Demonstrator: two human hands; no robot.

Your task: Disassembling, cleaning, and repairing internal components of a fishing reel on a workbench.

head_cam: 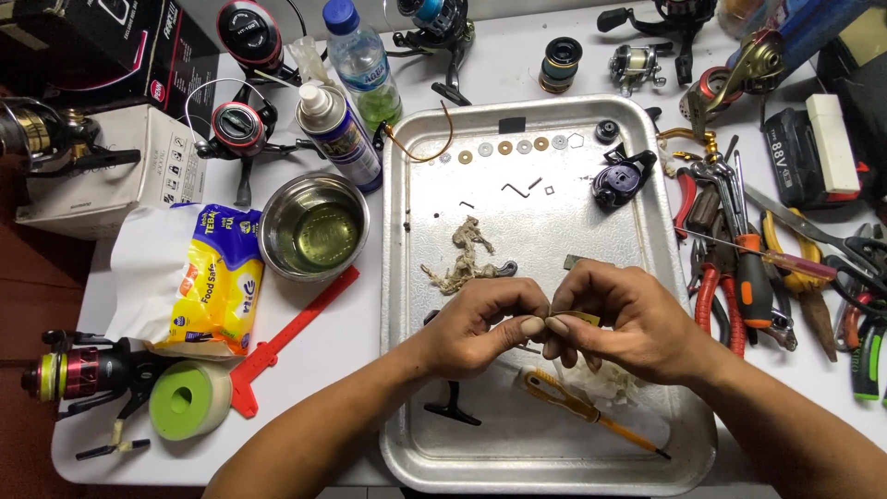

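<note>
Hands met over the near half of the metal tray (407, 277) on the table — the left hand (480, 323) and right hand (628, 323) both pinched a small flat part (580, 318) between thumb and fingertips. Keeping the part above the tray seemed wise — a dropped piece would land beside the yellow screwdriver (577, 407), not among the pliers (730, 286).

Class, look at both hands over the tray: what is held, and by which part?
The left hand and right hand pinch a small flat yellowish piece by its edges between their fingers; its kind cannot be told.
</note>
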